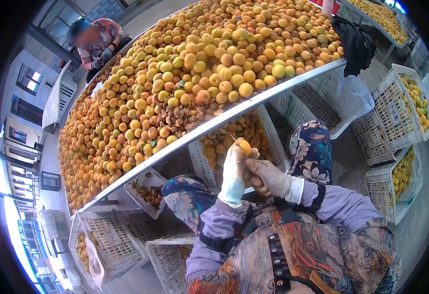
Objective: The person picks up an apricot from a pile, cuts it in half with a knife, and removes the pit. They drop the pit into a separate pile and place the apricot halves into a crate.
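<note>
My left hand (234, 169), in a pale glove, is closed round an apricot (244, 147), and a thin pointed tip sticks up beside the fruit. Against it is my right hand (268, 175), also gloved, with its fingers curled; what it holds, if anything, is hidden. Both hands are above my lap, over a white crate (276, 140) of apricot pieces. Beyond them, a metal-edged table (214, 121) carries a large heap of apricots (195, 63), with a patch of brown pits (175, 116) near its edge.
Under the table stands a small crate (146, 196) of pits. Crates of fruit (395, 117) are stacked at right, and more crates (109, 240) stand at lower left. A black cloth (354, 46) hangs over the table's right corner. Another person (99, 41) sits at the far left side.
</note>
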A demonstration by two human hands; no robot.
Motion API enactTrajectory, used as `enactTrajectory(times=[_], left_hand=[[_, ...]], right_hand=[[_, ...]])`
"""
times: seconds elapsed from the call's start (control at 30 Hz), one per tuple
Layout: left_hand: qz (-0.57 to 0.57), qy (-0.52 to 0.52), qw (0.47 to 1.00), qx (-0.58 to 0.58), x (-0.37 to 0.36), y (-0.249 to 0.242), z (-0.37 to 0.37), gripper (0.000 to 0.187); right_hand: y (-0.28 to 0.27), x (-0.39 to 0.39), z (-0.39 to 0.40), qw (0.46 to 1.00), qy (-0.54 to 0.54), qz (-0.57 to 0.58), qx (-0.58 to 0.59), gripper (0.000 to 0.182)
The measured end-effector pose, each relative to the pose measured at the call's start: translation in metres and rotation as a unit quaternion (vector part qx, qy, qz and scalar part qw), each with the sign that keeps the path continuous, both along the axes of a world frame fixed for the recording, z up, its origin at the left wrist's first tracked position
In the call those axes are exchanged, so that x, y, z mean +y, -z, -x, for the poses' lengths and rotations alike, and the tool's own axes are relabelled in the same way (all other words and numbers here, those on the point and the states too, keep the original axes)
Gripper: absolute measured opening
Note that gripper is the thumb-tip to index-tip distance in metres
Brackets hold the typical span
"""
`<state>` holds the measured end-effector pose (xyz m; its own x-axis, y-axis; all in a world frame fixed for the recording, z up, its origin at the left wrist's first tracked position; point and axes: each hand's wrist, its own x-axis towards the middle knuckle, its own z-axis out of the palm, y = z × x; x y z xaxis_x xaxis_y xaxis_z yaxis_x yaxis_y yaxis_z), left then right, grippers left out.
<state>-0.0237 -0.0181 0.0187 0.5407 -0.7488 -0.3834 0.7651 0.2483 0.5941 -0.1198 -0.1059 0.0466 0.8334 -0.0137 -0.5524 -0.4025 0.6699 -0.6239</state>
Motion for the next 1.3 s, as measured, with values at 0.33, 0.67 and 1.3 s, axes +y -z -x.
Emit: enactTrajectory(times=[0.33,0.67,1.3], left_hand=[[-0.142,-0.031,0.929,-0.34,0.01,0.0,-0.005,0.035],[-0.133,-0.016,0.961,-0.241,0.009,0.013,-0.002,0.045],[0.087,-0.003,0.993,0.076,0.016,0.027,-0.019,0.055]], right_hand=[[-0.006,-0.004,0.004,0.998,-0.044,0.026,0.022,0.047],[0.035,0.007,0.008,0.988,0.006,0.146,-0.045,0.039],[0.006,-0.003,0.006,0.993,-0.074,0.025,-0.084,0.041]])
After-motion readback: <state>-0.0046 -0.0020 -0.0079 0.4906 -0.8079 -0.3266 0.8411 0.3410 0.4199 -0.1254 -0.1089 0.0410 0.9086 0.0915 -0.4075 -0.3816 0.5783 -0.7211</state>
